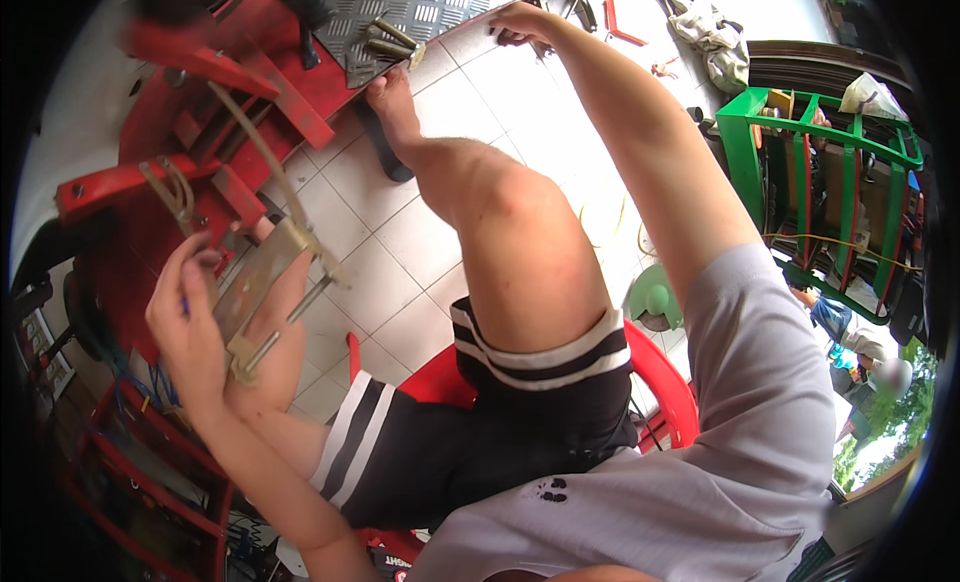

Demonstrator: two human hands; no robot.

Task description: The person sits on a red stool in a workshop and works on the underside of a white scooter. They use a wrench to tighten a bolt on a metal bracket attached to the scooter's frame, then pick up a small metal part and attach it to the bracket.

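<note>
The metal bracket lies at 3 o'clock from the left hand, just beside its fingers, its long axis running from 7 to 1 o'clock. The left hand is much the nearer; the right hand is well apart, at 1 o'clock from the bracket, by the edge of a treaded metal platform.

The left hand is half open, fingers loosely bent; blur hides whether it grips the bracket. The right hand's fingers curl downward, and I cannot tell what they hold.

Counted: 2 hands, 1 bracket, 2 short tubes on the platform at 11 o'clock, 1 green rack at 2 o'clock, 1 red chair at 4 o'clock.
</note>
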